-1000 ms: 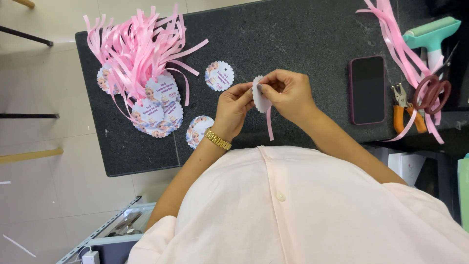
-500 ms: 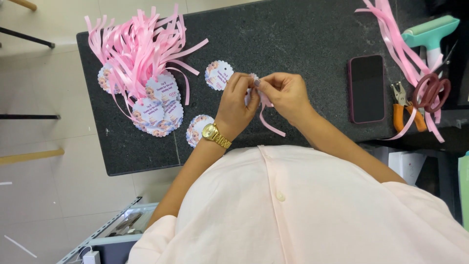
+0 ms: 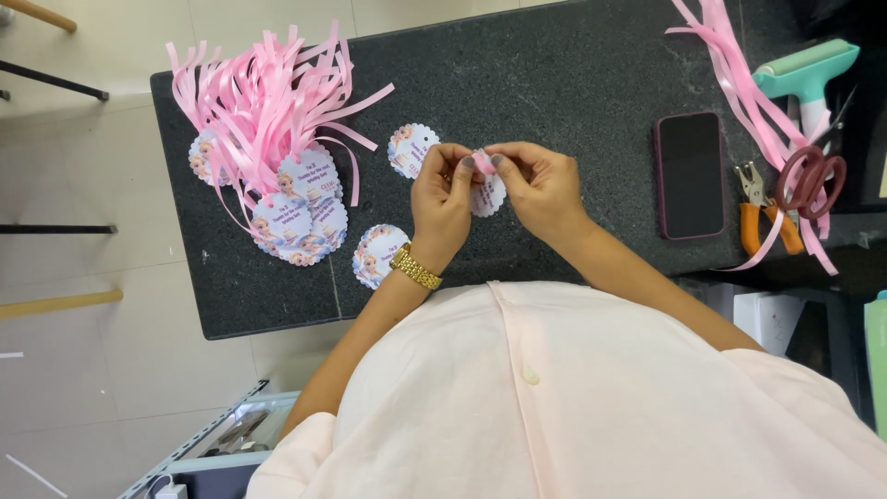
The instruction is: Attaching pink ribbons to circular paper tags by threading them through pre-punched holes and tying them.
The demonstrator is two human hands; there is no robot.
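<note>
Both hands meet over the dark granite table (image 3: 573,83). My left hand (image 3: 443,199), with a gold watch at the wrist, and my right hand (image 3: 540,185) pinch a round scalloped paper tag (image 3: 488,192) and a bit of pink ribbon (image 3: 482,164) at its top edge. Two more loose tags lie close by: one (image 3: 408,150) just left of my left hand, another (image 3: 377,255) near the table's front edge beside my wrist.
A pile of finished tags with pink ribbons (image 3: 277,120) lies at the table's left end. A black phone (image 3: 689,176) lies right of my hands. Further right are loose pink ribbons (image 3: 739,74), orange-handled pliers (image 3: 763,214), red scissors (image 3: 808,176) and a teal tool (image 3: 806,72).
The ribbon tail that hung below the tag has been drawn up; now only a small bit shows at the tag's top between my fingertips. The hands stayed in place.
</note>
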